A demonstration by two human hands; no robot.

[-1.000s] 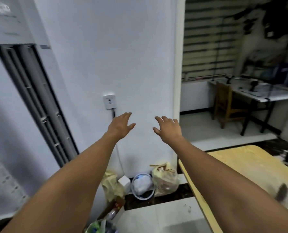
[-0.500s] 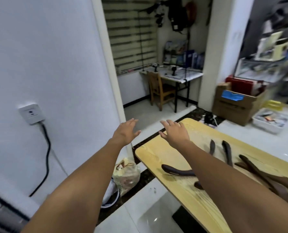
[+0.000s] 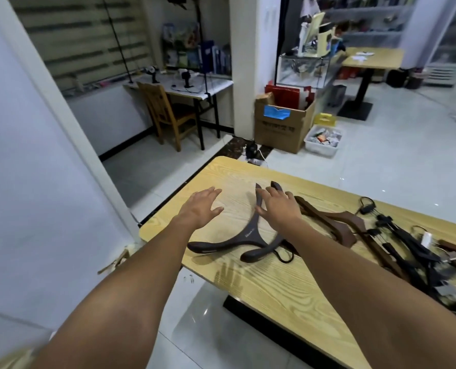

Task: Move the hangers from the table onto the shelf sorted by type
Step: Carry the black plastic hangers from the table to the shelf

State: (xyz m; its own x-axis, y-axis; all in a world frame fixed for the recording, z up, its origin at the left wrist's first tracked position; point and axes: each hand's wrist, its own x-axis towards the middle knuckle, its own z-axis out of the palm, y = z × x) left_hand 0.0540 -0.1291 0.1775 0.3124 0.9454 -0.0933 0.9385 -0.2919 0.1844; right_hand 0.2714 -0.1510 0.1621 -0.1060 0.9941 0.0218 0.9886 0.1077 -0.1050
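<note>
A light wooden table [image 3: 261, 286] carries several hangers. Two dark brown contoured hangers [image 3: 248, 234] lie at its left end. To their right lie lighter brown wooden hangers [image 3: 338, 222], then a tangle of black clip hangers [image 3: 405, 249]. My left hand [image 3: 201, 207] hovers flat over bare tabletop left of the dark hangers, fingers straight, holding nothing. My right hand [image 3: 278, 209] hovers above the dark hangers' upper arms, fingers spread and empty. No shelf for the hangers can be made out.
A white wall [image 3: 35, 182] stands close on the left. Beyond the table are a cardboard box [image 3: 280, 126], a white bin [image 3: 322, 141], a wooden chair [image 3: 165, 113] at a desk [image 3: 184, 87], and another table [image 3: 373, 58] far back. Tiled floor surrounds everything.
The view has swung right from the wall and socket to the table. Both hands stayed outstretched and empty and now hover over the table's left end and the dark hangers.
</note>
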